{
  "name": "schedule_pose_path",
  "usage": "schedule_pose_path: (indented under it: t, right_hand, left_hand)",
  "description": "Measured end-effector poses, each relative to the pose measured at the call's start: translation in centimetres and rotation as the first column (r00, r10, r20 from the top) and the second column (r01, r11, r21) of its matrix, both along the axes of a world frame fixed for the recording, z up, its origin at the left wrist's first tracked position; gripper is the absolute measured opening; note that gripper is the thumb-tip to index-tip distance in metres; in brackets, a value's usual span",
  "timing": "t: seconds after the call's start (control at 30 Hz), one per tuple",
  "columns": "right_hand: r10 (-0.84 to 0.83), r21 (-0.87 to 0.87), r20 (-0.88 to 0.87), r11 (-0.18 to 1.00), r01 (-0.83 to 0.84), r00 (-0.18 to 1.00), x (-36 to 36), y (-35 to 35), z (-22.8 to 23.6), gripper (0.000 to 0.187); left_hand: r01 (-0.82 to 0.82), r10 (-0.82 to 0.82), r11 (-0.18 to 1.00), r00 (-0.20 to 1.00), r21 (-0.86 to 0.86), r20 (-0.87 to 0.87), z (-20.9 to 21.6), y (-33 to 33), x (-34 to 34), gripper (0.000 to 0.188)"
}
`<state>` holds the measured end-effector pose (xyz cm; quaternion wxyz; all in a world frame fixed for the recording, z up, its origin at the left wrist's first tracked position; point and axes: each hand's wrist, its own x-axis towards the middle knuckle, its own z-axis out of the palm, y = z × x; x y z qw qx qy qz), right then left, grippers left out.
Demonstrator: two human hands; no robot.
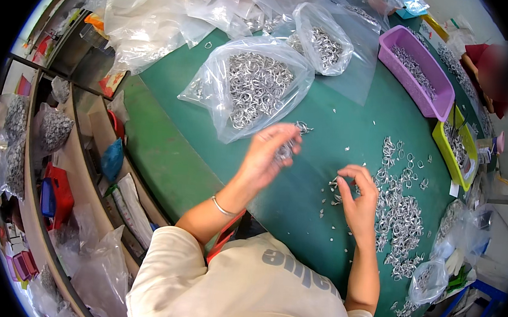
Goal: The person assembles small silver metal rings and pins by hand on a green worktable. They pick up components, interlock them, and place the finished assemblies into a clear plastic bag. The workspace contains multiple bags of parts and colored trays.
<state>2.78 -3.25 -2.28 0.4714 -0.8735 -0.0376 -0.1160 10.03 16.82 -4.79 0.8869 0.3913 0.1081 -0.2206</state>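
Note:
My left hand (pixel 269 155), a little blurred by motion, is curled round several small silver metal rings near the front of an open clear plastic bag. That bag (pixel 204 75) lies on the green table and is full of similar rings (pixel 259 88). More pieces (pixel 303 127) show at the fingertips. My right hand (pixel 360 198) has thumb and forefinger brought together at a small silver piece (pixel 335 182), whose exact shape I cannot make out. Right beside that hand spreads a loose heap of silver rings (pixel 402 219). Tiny silver bits (pixel 322 212) are scattered between my hands.
A second clear bag of rings (pixel 326 49) stands behind the first. Along the far right are a purple bin (pixel 443 101) and a yellow-green bin (pixel 469 150), both holding metal pieces. Another person (pixel 489 75) is beyond them. Shelves (pixel 69 145) with bags line the left.

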Motion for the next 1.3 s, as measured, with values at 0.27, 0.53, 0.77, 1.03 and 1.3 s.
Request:
schedule_pose_path:
  t: [0.27, 0.53, 0.77, 1.03, 1.3]
  right_hand:
    - [0.149, 0.078, -0.162, 0.987, -0.138, 0.975, -1.7, 0.8, -1.7, 0.010]
    - [0.264, 0.025, 0.155, 0.962, -0.271, 0.952, 4.7, 6.4, -1.8, 0.014]
    - [0.345, -0.338, 0.398, 0.916, -0.214, 0.850, 13.7, 12.9, -2.5, 0.011]
    - [0.242, -0.643, 0.485, 0.750, 0.156, 0.840, 14.9, 15.9, -4.2, 0.016]
    - [0.040, 0.180, 0.150, 0.981, -0.067, 0.988, 13.9, 14.8, -2.5, 0.017]
  left_hand:
    - [-0.498, 0.253, 0.778, 0.806, 0.383, 0.535, 4.2, 4.3, 4.4, 0.018]
    - [-0.648, 0.229, 0.651, 0.664, 0.395, 0.712, 6.5, 6.4, 6.2, 0.015]
    - [-0.507, 0.330, 0.810, 0.808, 0.293, 0.488, 5.3, 7.5, 1.6, 0.018]
    - [-0.203, 0.133, 0.936, 0.960, 0.288, 0.245, 1.6, 5.8, -3.9, 0.015]
    - [-0.106, 0.081, 0.973, 0.989, 0.206, 0.124, -0.5, 5.1, -4.9, 0.016]
